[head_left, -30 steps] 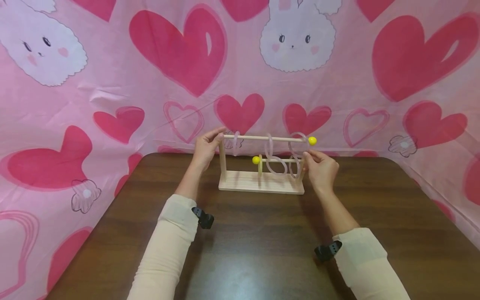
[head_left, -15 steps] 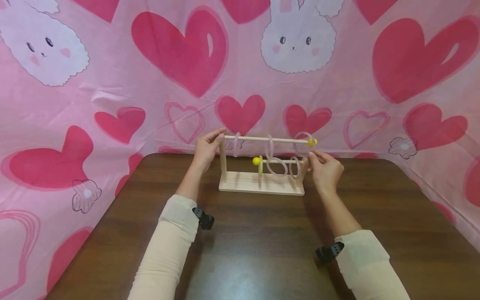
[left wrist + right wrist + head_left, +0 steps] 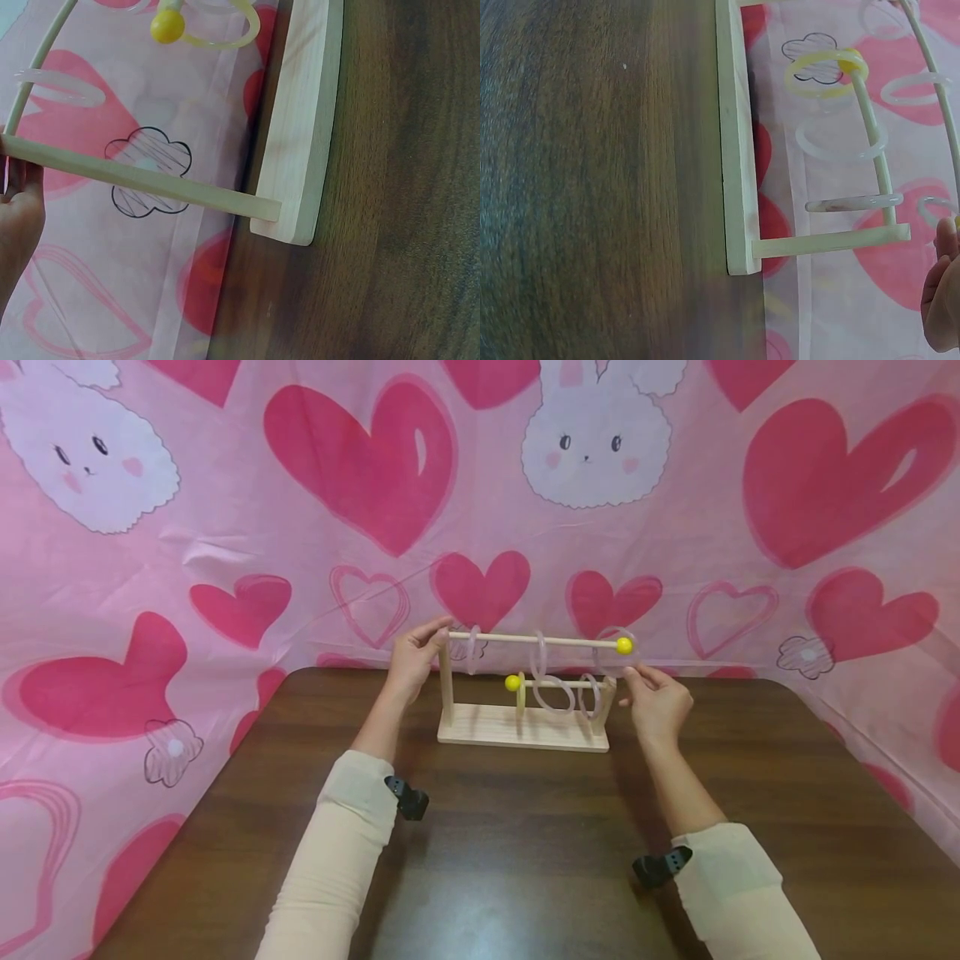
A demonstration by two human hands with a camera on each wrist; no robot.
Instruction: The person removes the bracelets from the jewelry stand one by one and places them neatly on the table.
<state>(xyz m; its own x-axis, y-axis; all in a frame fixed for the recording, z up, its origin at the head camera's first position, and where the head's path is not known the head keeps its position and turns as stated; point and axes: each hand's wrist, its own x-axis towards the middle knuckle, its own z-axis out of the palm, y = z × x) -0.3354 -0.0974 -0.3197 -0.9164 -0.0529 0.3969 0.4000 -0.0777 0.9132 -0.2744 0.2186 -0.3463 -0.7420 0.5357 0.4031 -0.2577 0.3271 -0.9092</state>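
Note:
A wooden bangle stand (image 3: 491, 737) has an upper rod (image 3: 502, 637) and a shorter lower rod, each tipped with a yellow ball. My left hand (image 3: 412, 664) grips the top of the left post (image 3: 142, 177), where the upper rod meets it. With thumb and fingertips, my right hand (image 3: 660, 703) pinches a pale translucent bangle (image 3: 931, 211) at the upper rod's free end; in the head view it overlaps the yellow ball (image 3: 625, 646). Two more pale bangles hang on the upper rod, one (image 3: 472, 649) near the left post. A yellow bangle (image 3: 817, 93) and two pale ones hang on the lower rod.
The stand is on a dark wooden table (image 3: 480, 843), toward its far edge. Close behind hangs a pink cloth (image 3: 487, 518) printed with hearts and rabbits. Both wrists carry black cameras (image 3: 408, 797) strapped over pale sleeves.
My right hand has moved right, drawing the bangle along the upper rod's end to the yellow ball. The left hand and the stand have stayed in place.

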